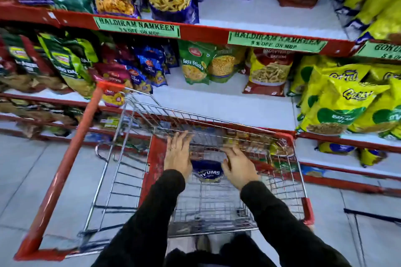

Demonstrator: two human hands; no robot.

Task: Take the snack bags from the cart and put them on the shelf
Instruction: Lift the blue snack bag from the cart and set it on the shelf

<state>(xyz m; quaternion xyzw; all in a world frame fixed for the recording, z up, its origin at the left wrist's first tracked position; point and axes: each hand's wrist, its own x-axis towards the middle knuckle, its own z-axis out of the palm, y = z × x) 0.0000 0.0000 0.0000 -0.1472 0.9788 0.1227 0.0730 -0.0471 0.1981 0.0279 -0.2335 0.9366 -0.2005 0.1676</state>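
A dark blue snack bag [207,171] lies on the floor of the wire cart [138,171], its label partly readable. Both my hands reach down into the basket on either side of it. My left hand [178,155] is flat with fingers stretched out, just left of the bag. My right hand [238,166] is curled beside the bag's right edge, touching or nearly touching it. I cannot tell if either hand grips it. The white shelf [217,102] in front has bare room between the standing packs.
The cart has a red handle [71,154] at left and red rim corners. Shelves hold green, blue and red snack packs [195,65] in the middle and yellow bags [338,102] at right. An upper shelf [271,13] carries larger packs. Grey tiled floor lies below.
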